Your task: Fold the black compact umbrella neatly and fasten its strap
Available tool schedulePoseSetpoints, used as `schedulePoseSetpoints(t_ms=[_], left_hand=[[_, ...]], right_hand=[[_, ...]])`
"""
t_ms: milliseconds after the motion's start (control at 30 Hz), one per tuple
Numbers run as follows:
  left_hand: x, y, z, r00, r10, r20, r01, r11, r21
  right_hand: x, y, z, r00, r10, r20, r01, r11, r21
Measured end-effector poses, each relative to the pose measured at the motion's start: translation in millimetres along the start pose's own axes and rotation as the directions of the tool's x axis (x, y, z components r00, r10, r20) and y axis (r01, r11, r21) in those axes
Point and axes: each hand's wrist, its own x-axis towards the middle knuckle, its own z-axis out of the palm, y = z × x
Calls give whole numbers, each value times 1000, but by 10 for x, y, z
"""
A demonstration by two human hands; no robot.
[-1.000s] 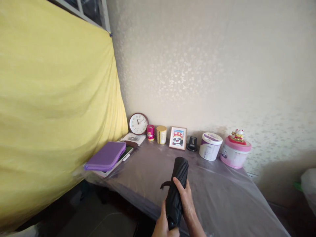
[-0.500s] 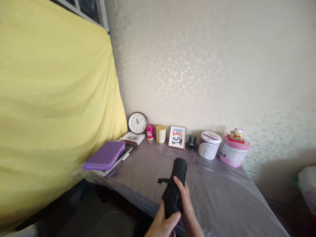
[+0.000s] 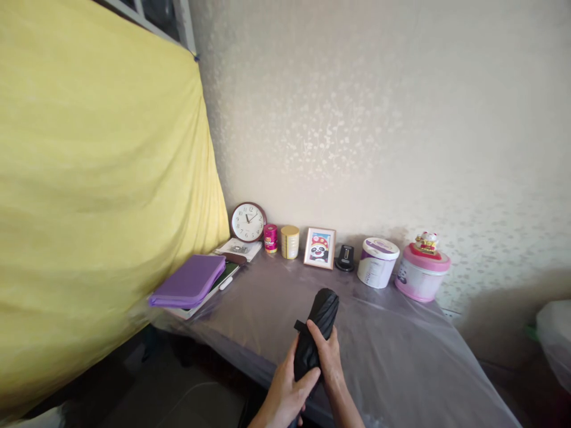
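A folded black umbrella (image 3: 323, 308) is held in both hands over the front edge of the table, its rounded end tilted up and away. My left hand (image 3: 288, 383) is wrapped round its lower part, thumb across the near side. Higher up, my right hand (image 3: 326, 352) grips the right side of the fabric, with its thumb near the short strap (image 3: 301, 326) that sticks out to the left. The umbrella's lowest end is mostly hidden by my left hand.
Along the back of the table (image 3: 401, 351) stand a clock (image 3: 248, 222), pink tin (image 3: 270, 239), yellow-lidded can (image 3: 289, 242), picture frame (image 3: 320, 248), black device (image 3: 345, 258), white tub (image 3: 378, 263) and pink tub (image 3: 422, 276). A purple folder (image 3: 190, 281) lies left, beside a yellow curtain (image 3: 102, 178).
My left hand has moved up along the umbrella, and my right hand has shifted slightly left. The umbrella's fabric looks more twisted, and less of the strap sticks out.
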Motion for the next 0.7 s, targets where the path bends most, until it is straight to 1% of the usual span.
schedulePoseSetpoints(t_ms=[33,67,100,133,200,267,367,433,533,633,700], left_hand=[[40,-31,-1,993,98,-68,-92,992,92],[78,-67,-4,974,196,-112,-169,963,212],[113,-99,-11,960,251,-125,-202,928,314],[143,-126,-20,954,273,-128,-201,893,403],[184,-154,-41,961,255,-105,-161,827,539],[206,-162,-53,972,222,-82,-120,762,636],[227,-181,-40,976,207,-66,-92,670,737],[237,-202,-20,974,214,-70,-81,624,777],[241,-219,6,973,218,-81,-64,588,806],[240,-217,14,974,212,-82,-52,561,826],[240,-216,14,974,215,-78,-53,543,838]], right_hand=[[32,16,-20,999,-51,-7,50,995,-89],[67,36,-40,993,-118,-18,113,976,-184],[100,59,-60,980,-198,-31,182,943,-277],[132,85,-76,958,-283,-38,251,898,-362],[184,146,-94,908,-418,-33,352,804,-479],[222,215,-94,884,-468,1,398,752,-526],[262,312,-86,864,-491,114,474,714,-515],[288,358,-97,828,-525,195,547,684,-482],[320,388,-155,771,-570,286,636,659,-402],[328,387,-235,736,-564,375,672,679,-297],[316,380,-277,736,-545,401,658,717,-232]])
